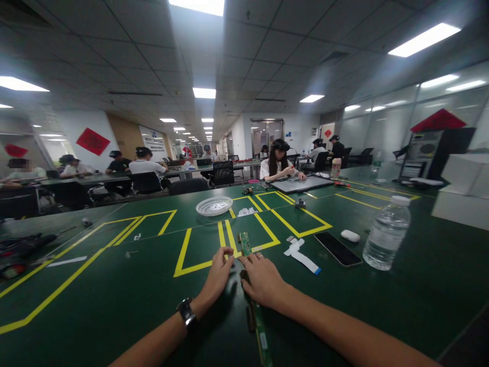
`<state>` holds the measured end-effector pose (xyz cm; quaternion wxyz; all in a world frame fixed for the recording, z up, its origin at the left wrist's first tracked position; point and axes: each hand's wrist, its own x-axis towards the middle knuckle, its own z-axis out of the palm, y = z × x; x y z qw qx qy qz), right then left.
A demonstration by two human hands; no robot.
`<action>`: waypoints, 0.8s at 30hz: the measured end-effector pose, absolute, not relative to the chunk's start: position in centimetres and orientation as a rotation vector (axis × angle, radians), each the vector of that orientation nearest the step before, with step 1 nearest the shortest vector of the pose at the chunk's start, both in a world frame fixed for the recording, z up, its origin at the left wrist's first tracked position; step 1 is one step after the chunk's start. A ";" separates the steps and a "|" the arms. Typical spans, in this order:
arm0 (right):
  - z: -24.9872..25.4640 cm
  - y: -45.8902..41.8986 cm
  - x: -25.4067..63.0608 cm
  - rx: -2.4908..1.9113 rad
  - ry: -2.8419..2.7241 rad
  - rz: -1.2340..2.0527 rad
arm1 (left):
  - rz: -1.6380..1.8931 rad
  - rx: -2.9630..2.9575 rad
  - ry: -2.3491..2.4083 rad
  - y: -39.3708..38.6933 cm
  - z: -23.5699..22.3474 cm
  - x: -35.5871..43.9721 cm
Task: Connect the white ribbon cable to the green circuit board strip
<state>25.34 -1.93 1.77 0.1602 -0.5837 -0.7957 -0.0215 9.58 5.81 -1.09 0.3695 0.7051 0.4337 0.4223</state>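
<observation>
Green, narrow strip of printed circuit board lies lengthwise on the dark green table mat, running from the near edge out past both hands onto the yellow tape outline. Left hand, black wristwatch on its wrist, rests palm down on the mat just left of the strip, fingers loosely extended, tips at the tape line; not closed around anything. Right hand lies palm down directly over the strip, covering its middle section, fingers spread flat and pressing or resting on it; whether they pinch its edges cannot be told.

Right of the hands: flat white ribbon cable with a blue end, then a black smartphone face up, a small white oval case, and a clear plastic water bottle with a white cap, standing upright, well apart from the strip.

Farther out, beyond the tape outline: a white round slotted plastic dish.

Far end of the table: a seated person wearing a head rig, hands at a large flat grey panel. Other seated people at the benches behind, left.
</observation>
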 end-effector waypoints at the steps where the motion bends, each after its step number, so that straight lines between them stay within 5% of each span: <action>1: 1.9 -1.8 25.5 -1.670 -2.280 -0.058 | 1.080 1.804 1.100 5.7 -1.0 9.6; 18: 4.6 -3.7 24.8 -1.186 -2.396 -0.009 | 1.106 1.608 1.095 4.8 0.1 9.3; 24: 5.2 -0.1 31.4 -1.611 -2.111 -0.244 | 1.143 1.494 1.005 4.9 0.1 9.1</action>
